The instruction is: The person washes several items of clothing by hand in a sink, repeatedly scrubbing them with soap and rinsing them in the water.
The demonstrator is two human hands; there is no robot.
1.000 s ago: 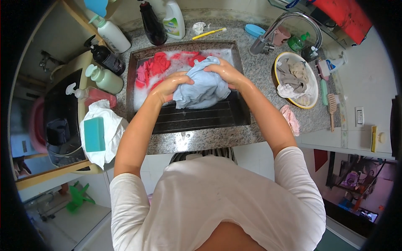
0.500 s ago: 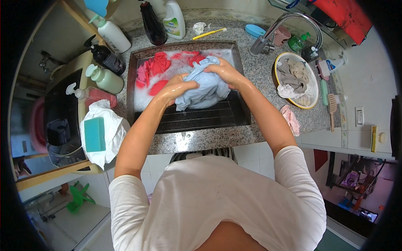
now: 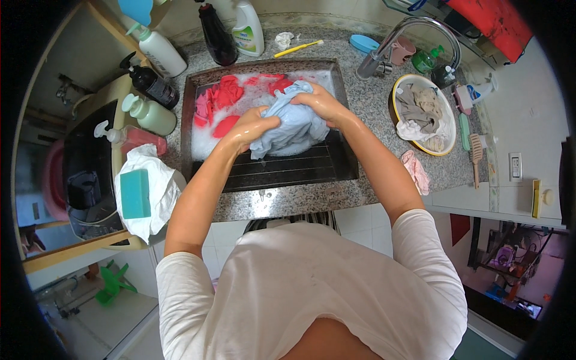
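Both hands wet, wrapped around a light blue garment (image 3: 288, 127) held over the middle of the sink (image 3: 336, 90). Left hand (image 3: 251, 127) closed on the garment's left side, fingers curled into the fabric. Right hand (image 3: 321, 103) closed over its upper right part, knuckles up. Garment bunched, soaked, hanging down to the ribbed washboard (image 3: 288, 171) at the sink's near edge.

Behind the garment, toward the sink's far-left corner, red clothes (image 3: 222, 96) lying in white suds (image 3: 264, 90).

Along the counter's far edge: white pump bottle (image 3: 159, 51), dark bottle (image 3: 216, 36), white-and-green spray bottle (image 3: 248, 30), yellow toothbrush (image 3: 298, 48), blue soap dish (image 3: 364, 43). Curved metal faucet (image 3: 390, 42) at the sink's far-right corner.

At the left edge of the counter: black pump bottle (image 3: 150, 84), pale green pump bottle (image 3: 150, 114), pink pump bottle (image 3: 135, 137), then a white cloth (image 3: 157, 189) with a teal sponge (image 3: 135, 193) lying on it.

Right of the sink: yellow-rimmed basin (image 3: 447, 150) holding grey and white cloths (image 3: 420, 111); small pink cloth (image 3: 416, 171) on the counter just beside the basin's near rim; wooden brush (image 3: 476, 153) near the right edge.

White T-shirt (image 3: 312, 288) filling the lower part of the view.
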